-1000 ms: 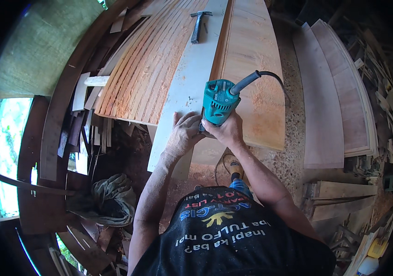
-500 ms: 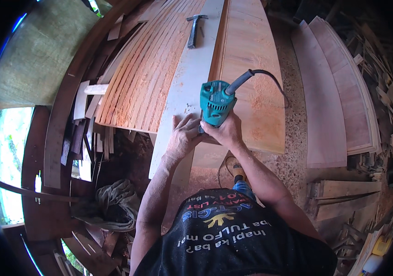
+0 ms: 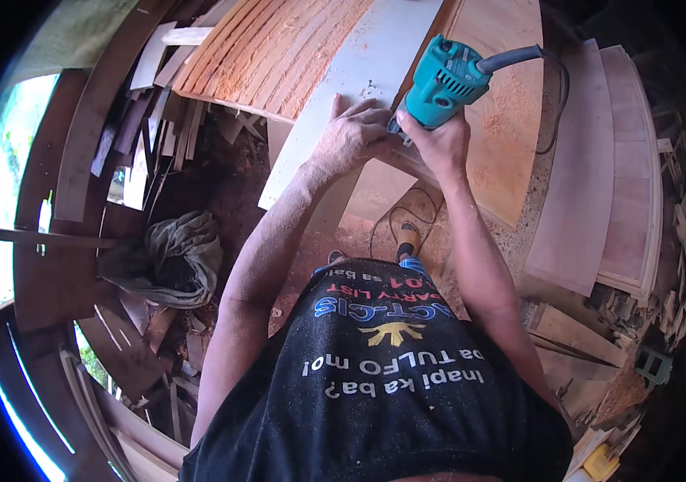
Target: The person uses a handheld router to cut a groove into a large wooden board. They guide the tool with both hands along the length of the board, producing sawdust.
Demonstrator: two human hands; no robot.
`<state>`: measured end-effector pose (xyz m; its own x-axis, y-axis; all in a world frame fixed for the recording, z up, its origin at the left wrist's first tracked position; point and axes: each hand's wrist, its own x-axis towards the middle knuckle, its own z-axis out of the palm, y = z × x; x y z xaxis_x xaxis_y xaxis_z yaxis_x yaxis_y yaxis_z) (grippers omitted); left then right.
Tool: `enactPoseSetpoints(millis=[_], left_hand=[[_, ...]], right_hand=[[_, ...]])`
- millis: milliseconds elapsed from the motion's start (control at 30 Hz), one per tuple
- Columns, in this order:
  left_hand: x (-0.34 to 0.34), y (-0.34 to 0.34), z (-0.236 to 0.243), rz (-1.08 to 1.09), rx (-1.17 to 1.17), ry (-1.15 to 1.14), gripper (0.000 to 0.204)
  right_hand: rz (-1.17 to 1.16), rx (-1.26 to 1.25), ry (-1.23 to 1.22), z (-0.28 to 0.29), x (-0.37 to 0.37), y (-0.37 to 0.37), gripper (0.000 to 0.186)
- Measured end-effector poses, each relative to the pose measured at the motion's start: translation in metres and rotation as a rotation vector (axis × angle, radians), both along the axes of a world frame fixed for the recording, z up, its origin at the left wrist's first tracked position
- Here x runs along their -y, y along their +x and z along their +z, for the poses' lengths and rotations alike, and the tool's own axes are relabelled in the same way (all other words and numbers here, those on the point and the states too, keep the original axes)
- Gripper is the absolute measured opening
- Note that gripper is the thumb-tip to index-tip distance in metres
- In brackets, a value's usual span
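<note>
A teal electric trim router [image 3: 444, 80] with a dark cord stands at the near end of the boards, tilted to the right. My right hand [image 3: 444, 149] is wrapped round its lower body, thumb toward the metal base [image 3: 397, 124]. Palm down, my left hand [image 3: 351, 138] lies on a long pale board [image 3: 343, 80], its fingers stretched out and reaching toward the router base. The left thumb is mostly hidden. The cutting bit cannot be made out. Under the router is the near edge of a reddish wood panel [image 3: 503, 153] dusted with shavings.
Grooved wooden slats [image 3: 258, 60] covered in shavings lie left of the pale board. Curved panels [image 3: 576, 177] lean at the right beside a scrap pile [image 3: 684, 233]. A cloth bundle [image 3: 178, 257] sits at the left. The router's cord [image 3: 564, 104] loops down on the right.
The view has shifted, so the boards sit higher and the hammer is out of sight. The router leans further right in my right hand. My left hand stays on the pale board beside it.
</note>
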<state>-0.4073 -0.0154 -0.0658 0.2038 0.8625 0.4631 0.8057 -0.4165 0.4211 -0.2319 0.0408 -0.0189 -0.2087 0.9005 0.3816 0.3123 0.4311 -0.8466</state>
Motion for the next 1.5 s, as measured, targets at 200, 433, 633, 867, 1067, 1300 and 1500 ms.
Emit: enactPoseSetpoints(millis=[200, 433, 633, 867, 1067, 1300, 1500], left_hand=[[-0.004, 0.004, 0.001, 0.026, 0.005, 0.021, 0.018], [-0.011, 0.005, 0.000, 0.072, -0.113, -0.005, 0.027], [-0.016, 0.004, -0.002, 0.093, -0.135, 0.034, 0.029], [-0.018, 0.006, 0.004, 0.093, -0.133, -0.073, 0.030], [-0.022, 0.007, 0.005, 0.102, -0.161, -0.024, 0.032], [-0.032, 0.008, 0.005, 0.126, -0.192, -0.022, 0.017], [-0.035, 0.006, 0.009, 0.109, -0.211, -0.041, 0.017]], right_hand=[[-0.027, 0.079, 0.020, -0.005, -0.010, 0.002, 0.068], [0.004, 0.024, 0.019, -0.009, -0.023, 0.003, 0.069], [-0.002, 0.042, 0.024, -0.008, -0.027, 0.003, 0.069], [0.009, 0.004, 0.001, -0.009, -0.031, 0.002, 0.068], [-0.004, 0.023, 0.019, -0.012, -0.037, 0.003, 0.068], [0.011, 0.016, 0.028, -0.011, -0.051, 0.004, 0.069], [0.001, 0.019, 0.031, -0.012, -0.053, 0.004, 0.069]])
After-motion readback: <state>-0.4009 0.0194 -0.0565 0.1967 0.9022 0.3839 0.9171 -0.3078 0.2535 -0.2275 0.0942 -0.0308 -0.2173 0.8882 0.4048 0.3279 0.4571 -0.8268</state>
